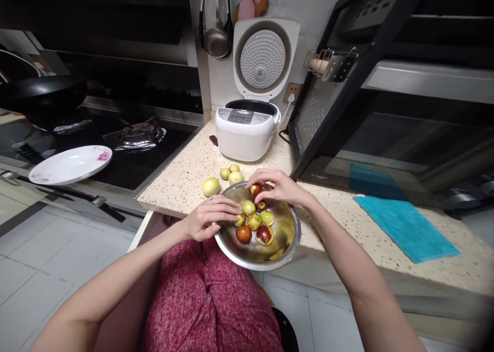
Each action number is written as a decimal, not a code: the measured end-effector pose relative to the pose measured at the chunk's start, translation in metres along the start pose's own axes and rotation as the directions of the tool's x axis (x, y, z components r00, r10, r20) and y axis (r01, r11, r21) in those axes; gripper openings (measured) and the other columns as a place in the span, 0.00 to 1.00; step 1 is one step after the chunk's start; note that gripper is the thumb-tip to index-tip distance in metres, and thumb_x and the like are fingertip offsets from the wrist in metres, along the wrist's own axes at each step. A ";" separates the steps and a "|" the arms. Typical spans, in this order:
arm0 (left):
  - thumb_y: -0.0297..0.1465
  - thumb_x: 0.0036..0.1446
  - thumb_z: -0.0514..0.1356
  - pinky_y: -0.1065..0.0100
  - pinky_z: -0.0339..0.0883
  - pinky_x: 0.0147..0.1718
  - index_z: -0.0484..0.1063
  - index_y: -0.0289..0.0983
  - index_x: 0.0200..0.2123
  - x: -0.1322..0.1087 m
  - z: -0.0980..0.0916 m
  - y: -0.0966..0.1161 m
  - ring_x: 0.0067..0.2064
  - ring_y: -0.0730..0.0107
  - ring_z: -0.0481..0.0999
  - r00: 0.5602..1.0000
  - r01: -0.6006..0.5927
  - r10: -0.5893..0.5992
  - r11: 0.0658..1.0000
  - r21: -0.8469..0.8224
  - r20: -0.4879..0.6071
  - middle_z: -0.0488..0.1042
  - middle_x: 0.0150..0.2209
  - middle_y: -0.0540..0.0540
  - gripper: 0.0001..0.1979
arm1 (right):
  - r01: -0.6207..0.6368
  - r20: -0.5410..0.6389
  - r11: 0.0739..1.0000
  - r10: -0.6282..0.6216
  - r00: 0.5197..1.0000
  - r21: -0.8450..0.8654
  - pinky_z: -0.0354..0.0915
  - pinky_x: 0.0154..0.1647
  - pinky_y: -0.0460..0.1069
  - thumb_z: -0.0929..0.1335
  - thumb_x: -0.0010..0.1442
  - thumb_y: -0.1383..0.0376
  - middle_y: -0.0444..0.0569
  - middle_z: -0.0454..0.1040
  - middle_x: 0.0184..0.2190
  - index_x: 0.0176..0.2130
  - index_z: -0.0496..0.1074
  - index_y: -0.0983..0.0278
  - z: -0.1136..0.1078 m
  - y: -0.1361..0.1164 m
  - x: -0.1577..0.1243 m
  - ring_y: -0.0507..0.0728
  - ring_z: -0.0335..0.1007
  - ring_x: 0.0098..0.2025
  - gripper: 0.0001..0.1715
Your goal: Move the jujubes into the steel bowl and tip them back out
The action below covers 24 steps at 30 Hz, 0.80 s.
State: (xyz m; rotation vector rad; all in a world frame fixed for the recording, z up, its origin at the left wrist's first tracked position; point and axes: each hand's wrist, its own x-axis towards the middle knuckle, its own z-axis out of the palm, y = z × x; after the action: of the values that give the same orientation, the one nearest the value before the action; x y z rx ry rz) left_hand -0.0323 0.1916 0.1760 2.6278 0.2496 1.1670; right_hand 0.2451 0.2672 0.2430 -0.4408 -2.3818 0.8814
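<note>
A steel bowl (287,257) sits at the counter's front edge and juts out over it. Inside lie several jujubes, some yellow-green like the green jujube (266,217), others brownish red like the red jujube (243,234). My right hand (272,183) is over the bowl's far side, thumb and fingers closed round a dark red jujube (255,189). From the left, my left hand (210,217) reaches across the rim, fingers stretched beside a yellow-green jujube (240,220) they partly cover; its thumb is apart, near the rim. Outside the bowl, several yellow-green jujubes (211,187) rest on the speckled counter (177,179).
Behind the bowl stands a white rice cooker (247,136) with its lid raised. A dark oven (417,136) and a turquoise cloth (407,228) are to the right. Leftward, a white plate (71,165) lies near the gas stove (139,136) and a wok (42,94).
</note>
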 end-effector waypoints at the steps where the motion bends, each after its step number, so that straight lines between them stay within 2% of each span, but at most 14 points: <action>1: 0.41 0.75 0.45 0.50 0.74 0.57 0.76 0.33 0.58 0.000 0.000 0.000 0.60 0.53 0.77 1.000 0.002 -0.002 1.000 -0.003 -0.001 0.82 0.53 0.35 0.26 | 0.005 0.035 1.000 -0.005 0.999 -0.016 0.69 0.51 0.56 0.79 0.58 0.60 0.50 0.79 0.43 0.45 0.81 0.61 0.002 -0.001 0.000 0.60 0.74 0.46 0.15; 5: 0.42 0.75 0.45 0.49 0.73 0.58 0.76 0.33 0.58 0.000 0.000 0.001 0.60 0.52 0.77 1.000 0.014 -0.014 1.000 -0.008 0.003 0.81 0.53 0.35 0.27 | 0.003 0.125 0.995 0.009 0.992 -0.098 0.70 0.51 0.55 0.74 0.64 0.66 0.51 0.78 0.44 0.46 0.80 0.62 0.008 -0.002 -0.001 0.59 0.75 0.46 0.09; 11: 0.42 0.75 0.45 0.49 0.73 0.57 0.76 0.33 0.57 -0.002 0.001 -0.001 0.60 0.52 0.77 1.000 0.008 -0.008 1.000 -0.016 -0.002 0.82 0.52 0.35 0.26 | 0.018 0.160 0.980 0.014 0.987 -0.196 0.70 0.55 0.56 0.71 0.67 0.70 0.53 0.80 0.49 0.50 0.79 0.63 0.009 0.001 -0.003 0.59 0.77 0.50 0.13; 18: 0.42 0.75 0.45 0.49 0.73 0.57 0.76 0.33 0.58 -0.002 0.002 -0.002 0.60 0.51 0.77 1.000 -0.001 0.000 1.000 -0.026 -0.009 0.81 0.53 0.35 0.27 | -0.025 0.141 0.975 0.057 0.988 -0.222 0.72 0.48 0.52 0.76 0.62 0.67 0.52 0.83 0.43 0.44 0.83 0.62 0.007 0.003 -0.003 0.58 0.80 0.43 0.09; 24: 0.42 0.74 0.46 0.48 0.72 0.58 0.75 0.33 0.59 -0.005 0.006 -0.004 0.61 0.51 0.76 0.999 -0.009 0.008 0.999 -0.051 -0.033 0.81 0.54 0.35 0.26 | -0.055 0.194 0.980 0.093 0.977 -0.192 0.71 0.43 0.49 0.76 0.63 0.67 0.49 0.84 0.34 0.37 0.84 0.64 0.008 -0.004 -0.001 0.56 0.81 0.36 0.03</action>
State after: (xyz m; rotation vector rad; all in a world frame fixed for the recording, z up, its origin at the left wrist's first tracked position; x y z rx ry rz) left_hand -0.0314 0.1936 0.1676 2.5700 0.2117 1.2032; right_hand 0.2412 0.2598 0.2403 -0.5388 -2.6639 0.7704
